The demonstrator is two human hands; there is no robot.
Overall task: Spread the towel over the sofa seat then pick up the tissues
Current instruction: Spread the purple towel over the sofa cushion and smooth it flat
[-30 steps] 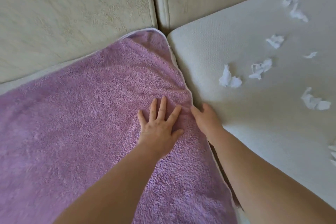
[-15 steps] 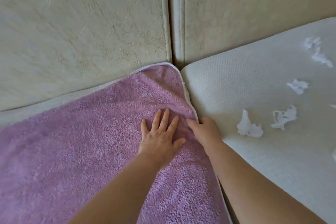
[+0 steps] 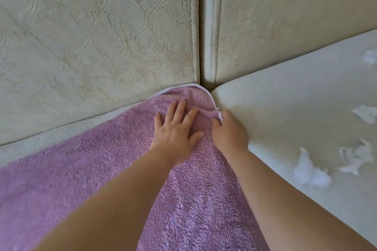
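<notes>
Pressing palm down on the lilac towel, my left hand lies close to the towel's far corner, fingers straight and a little spread. It holds nothing and only bears on the pile. The towel covers the sofa seat on this side, with a narrow strip of cream weave showing beyond its far edge, under the crackled back cushion. A low fold of towel rises just right of my left fingertips and runs to the white-trimmed hem. There my right hand is curled over the towel's right edge — thumb on the pile, fingers bent round the hem, pinching it where the edge meets the next seat cushion. My two hands sit just beside each other, thumbs nearly meeting. Right of the towel, well apart from it, the tissues lie scattered on that bare cushion — crumpled white scraps, two near together and others beyond them toward the frame's right edge.
</notes>
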